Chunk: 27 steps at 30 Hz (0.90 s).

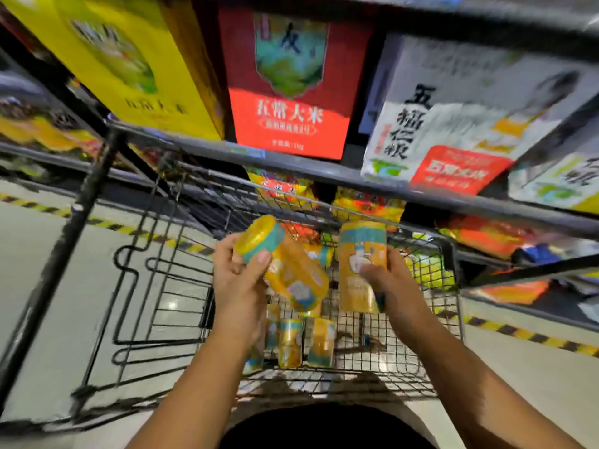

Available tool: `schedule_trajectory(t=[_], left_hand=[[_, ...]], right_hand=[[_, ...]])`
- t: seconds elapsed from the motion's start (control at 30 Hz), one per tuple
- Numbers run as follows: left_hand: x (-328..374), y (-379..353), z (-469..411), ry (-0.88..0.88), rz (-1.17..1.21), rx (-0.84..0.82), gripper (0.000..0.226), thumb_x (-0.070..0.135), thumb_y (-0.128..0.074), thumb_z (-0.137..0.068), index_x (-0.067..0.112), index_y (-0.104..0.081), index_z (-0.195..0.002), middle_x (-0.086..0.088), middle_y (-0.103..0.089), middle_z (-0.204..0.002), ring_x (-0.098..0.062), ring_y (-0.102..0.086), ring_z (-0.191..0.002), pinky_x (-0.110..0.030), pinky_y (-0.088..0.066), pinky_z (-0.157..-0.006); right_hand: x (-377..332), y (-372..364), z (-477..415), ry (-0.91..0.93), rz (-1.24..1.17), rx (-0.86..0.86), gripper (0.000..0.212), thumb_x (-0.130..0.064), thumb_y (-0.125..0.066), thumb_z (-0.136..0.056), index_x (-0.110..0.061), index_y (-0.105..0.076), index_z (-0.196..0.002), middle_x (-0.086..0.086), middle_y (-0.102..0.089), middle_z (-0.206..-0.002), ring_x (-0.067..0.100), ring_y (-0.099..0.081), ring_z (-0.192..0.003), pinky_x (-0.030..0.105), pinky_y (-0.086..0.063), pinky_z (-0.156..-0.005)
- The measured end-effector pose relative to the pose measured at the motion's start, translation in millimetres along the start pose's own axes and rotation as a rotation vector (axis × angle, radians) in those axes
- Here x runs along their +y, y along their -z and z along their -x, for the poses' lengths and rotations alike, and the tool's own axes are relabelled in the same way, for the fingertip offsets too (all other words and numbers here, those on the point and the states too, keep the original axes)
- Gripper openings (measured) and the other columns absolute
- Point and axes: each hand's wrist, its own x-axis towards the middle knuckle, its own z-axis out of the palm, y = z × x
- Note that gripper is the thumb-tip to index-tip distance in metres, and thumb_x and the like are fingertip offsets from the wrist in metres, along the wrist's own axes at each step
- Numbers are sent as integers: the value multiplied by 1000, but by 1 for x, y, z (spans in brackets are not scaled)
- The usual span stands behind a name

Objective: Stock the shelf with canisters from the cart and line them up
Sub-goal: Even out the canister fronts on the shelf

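Canisters [363, 264] gripped in hands [238, 286], above open cart [455, 254]

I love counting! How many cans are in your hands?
2: a tilted can in the left hand, an upright can in the right hand. More stand in the cart, some hidden.

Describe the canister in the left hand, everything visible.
The canister is a yellow-orange cylinder with a yellow lid, a teal band beneath it and a pale picture on the label; blur hides the print. It tilts, lid up and to the left, above the wire cart. The left hand grips it near the lid, thumb on the teal band.
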Motion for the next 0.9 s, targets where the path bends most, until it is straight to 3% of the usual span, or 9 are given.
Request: schedule_trajectory(t=[0.07, 0.2, 0.3, 0.43, 0.47, 0.53, 0.6, 0.7, 0.9], left_hand=[[22, -2, 6, 62, 29, -46, 51, 31, -79, -63, 15, -55, -106, -2, -68, -89, -15, -64, -75, -31, -56, -68], [69, 9, 18, 302, -33, -137, 86, 58, -83, -65, 5, -55, -127, -18, -61, -105, -34, -62, -92, -55, -51, -83], [97, 20, 30, 394, -44, -249, 64, 53, -79, -68, 12, -63, -114, -14, -64, -91, -29, -66, -78, -47, -56, -74], [110, 44, 41, 344, -188, -482, 86, 40, -95, -52, 1, -57, -118, -22, -59, -103, -37, -59, -93, -60, -52, -83], [111, 46, 43, 346, -235, -511, 87, 34, -96, -50, -1, -57, -119, -22, -61, -104, -38, -60, -94, -63, -52, -85], [111, 48, 47, 340, -315, -556, 72, 27, -90, -50, 5, -63, -112, -18, -66, -96, -35, -64, -89, -58, -55, -81], [111, 43, 52, 339, -369, -605, 67, 26, -89, -49, 9, -64, -110, -17, -68, -93, -34, -66, -86, -52, -56, -76], [108, 31, 58, 273, -470, -669, 79, 27, -89, -51, 5, -57, -119, -24, -69, -103, -40, -68, -93, -58, -56, -80], [90, -9, 91, 157, -605, -719, 55, 15, -89, -61, 28, -58, -105, 4, -72, -82, -23, -72, -82, -43, -59, -74]], right_hand=[[-9, -12, 17, 24, -128, -5, 53, -30, -70, -72, -21, -60, -123, 4, -73, -105, 30, -69, -97, 47, -57, -80], [-17, -50, 54, 23, -351, -68, 44, -18, -66, -76, -14, -61, -120, 10, -74, -99, 31, -71, -89, 49, -57, -79], [-11, -80, 78, 73, -364, -66, 49, -29, -65, -80, -10, -59, -125, 14, -71, -100, 34, -70, -90, 46, -59, -69], [-2, -102, 108, 162, -297, -2, 58, -27, -75, -75, -11, -55, -127, 14, -70, -101, 33, -70, -90, 43, -58, -67], [0, -104, 115, 168, -283, 12, 64, -27, -81, -70, -12, -56, -128, 13, -70, -102, 31, -70, -90, 43, -58, -67], [5, -107, 134, 170, -253, 97, 76, -31, -86, -60, -16, -58, -128, 11, -73, -103, 28, -71, -91, 43, -57, -68], [8, -104, 152, 193, -247, 193, 70, -28, -85, -59, -17, -61, -125, 11, -75, -102, 27, -73, -90, 44, -59, -72], [13, -95, 179, 215, -190, 319, 59, -24, -79, -67, -18, -63, -123, 11, -76, -103, 28, -73, -94, 49, -58, -85], [20, -66, 227, 282, -136, 536, 70, -41, -82, -51, -19, -64, -115, 15, -74, -101, 36, -71, -95, 58, -57, -85]])
